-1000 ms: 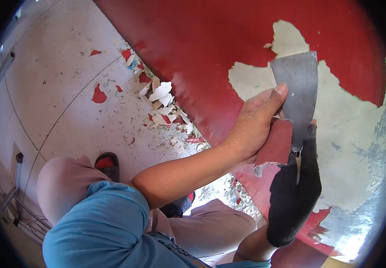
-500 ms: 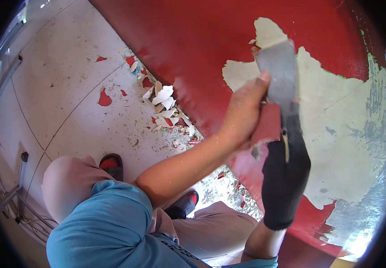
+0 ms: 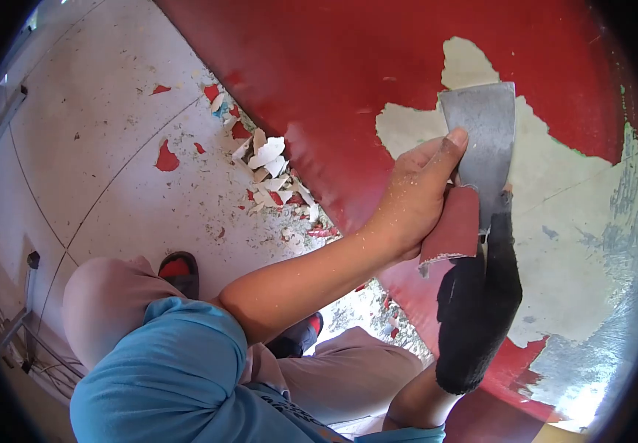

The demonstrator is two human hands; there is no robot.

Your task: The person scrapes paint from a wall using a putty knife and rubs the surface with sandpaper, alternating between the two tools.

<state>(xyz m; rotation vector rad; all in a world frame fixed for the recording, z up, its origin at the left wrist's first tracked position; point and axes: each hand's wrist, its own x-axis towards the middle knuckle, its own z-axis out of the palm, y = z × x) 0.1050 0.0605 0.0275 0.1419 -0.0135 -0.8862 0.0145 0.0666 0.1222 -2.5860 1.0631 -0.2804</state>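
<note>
My right hand (image 3: 481,310), in a black glove, is wrapped round the handle end of a scraper (image 3: 485,136) with a wide grey metal blade. The handle is mostly hidden by the glove. My bare left hand (image 3: 415,196) has its thumb on the blade's left edge. A curled red paint flake (image 3: 453,225) with a pale torn edge is held in the left hand, beside the scraper's lower blade. Behind the blade, a red painted surface (image 3: 319,81) has a large bare, pale patch (image 3: 555,251) with ragged edges.
Peeled flakes (image 3: 267,159) lie heaped on the tiled floor (image 3: 112,148) along the red surface's edge. Single red flakes (image 3: 167,156) are scattered farther left. Metal legs (image 3: 20,321) and cables (image 3: 53,373) stand at the left. My shoe (image 3: 180,272) rests on the tiles.
The scraper has shifted slightly right and down in view, and its blade now faces me more squarely. Both hands moved with it; the left hand still has the red flake.
</note>
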